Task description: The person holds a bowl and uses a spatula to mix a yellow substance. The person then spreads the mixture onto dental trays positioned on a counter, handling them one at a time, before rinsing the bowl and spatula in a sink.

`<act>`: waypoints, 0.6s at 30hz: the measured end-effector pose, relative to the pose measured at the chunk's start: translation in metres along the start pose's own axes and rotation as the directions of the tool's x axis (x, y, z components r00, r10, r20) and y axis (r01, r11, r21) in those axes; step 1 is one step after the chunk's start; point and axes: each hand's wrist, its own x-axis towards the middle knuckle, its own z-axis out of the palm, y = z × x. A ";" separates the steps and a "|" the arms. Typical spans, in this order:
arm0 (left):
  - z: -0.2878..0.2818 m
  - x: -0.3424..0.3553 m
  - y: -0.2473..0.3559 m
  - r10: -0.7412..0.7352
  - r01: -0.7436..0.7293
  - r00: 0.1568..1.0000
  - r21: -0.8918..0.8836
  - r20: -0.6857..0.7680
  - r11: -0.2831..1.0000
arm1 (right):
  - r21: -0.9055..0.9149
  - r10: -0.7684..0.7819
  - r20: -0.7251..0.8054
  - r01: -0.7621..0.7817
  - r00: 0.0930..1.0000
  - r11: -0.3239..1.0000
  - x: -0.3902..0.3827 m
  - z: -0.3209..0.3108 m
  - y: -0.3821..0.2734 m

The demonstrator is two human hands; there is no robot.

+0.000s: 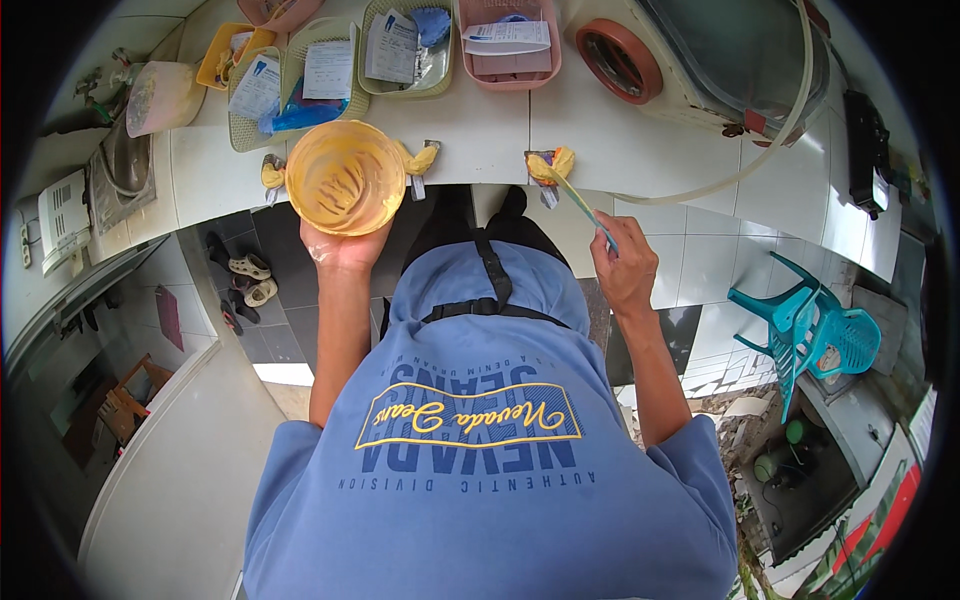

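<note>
My left hand holds a round yellow bowl from below. Yellowish paste is smeared over its inner wall and bottom, and some whitish residue marks my wrist. Between the fingers of my right hand is a thin blue-green spatula. Its tip touches a lump of yellow paste on a small metal piece at the counter's front edge. Two similar paste-covered pieces sit along that edge: one left of the bowl, another just right of it.
Behind the bowl stand green baskets and a pink basket with paper slips. A box with a round red-rimmed opening stands right of them, its pale hose crossing the counter. A teal plastic chair is at the right.
</note>
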 end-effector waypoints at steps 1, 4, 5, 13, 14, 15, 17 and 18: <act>0.000 -0.001 0.000 -0.004 0.004 1.000 -0.002 0.007 1.000 | 0.006 -0.007 -0.002 0.007 1.000 1.000 0.001 0.001 -0.001; -0.001 -0.003 -0.002 -0.002 0.002 1.000 -0.006 0.012 1.000 | 0.017 -0.026 -0.014 0.026 1.000 1.000 0.004 0.000 -0.002; -0.001 -0.005 -0.002 0.000 0.000 1.000 -0.005 0.007 1.000 | 0.016 -0.028 -0.011 0.028 1.000 0.999 0.004 0.000 -0.001; -0.011 -0.009 0.000 0.015 -0.015 1.000 -0.016 -0.004 1.000 | -0.038 0.019 -0.079 -0.022 0.997 0.999 0.021 -0.009 0.009; -0.012 -0.009 -0.001 0.024 -0.025 1.000 -0.015 -0.007 1.000 | -0.039 0.016 -0.080 -0.019 0.997 0.999 0.022 -0.009 0.011; -0.012 -0.009 0.000 0.026 -0.026 1.000 -0.017 -0.005 1.000 | -0.041 0.033 -0.077 -0.036 0.997 0.999 0.023 -0.009 0.012; -0.011 -0.011 -0.001 0.042 -0.042 0.999 -0.013 -0.011 0.999 | -0.044 0.046 -0.073 -0.050 0.996 0.998 0.024 -0.009 0.014; -0.011 -0.011 0.000 0.044 -0.044 0.999 -0.015 -0.011 0.999 | -0.040 0.058 -0.065 -0.060 0.996 0.997 0.024 -0.008 0.014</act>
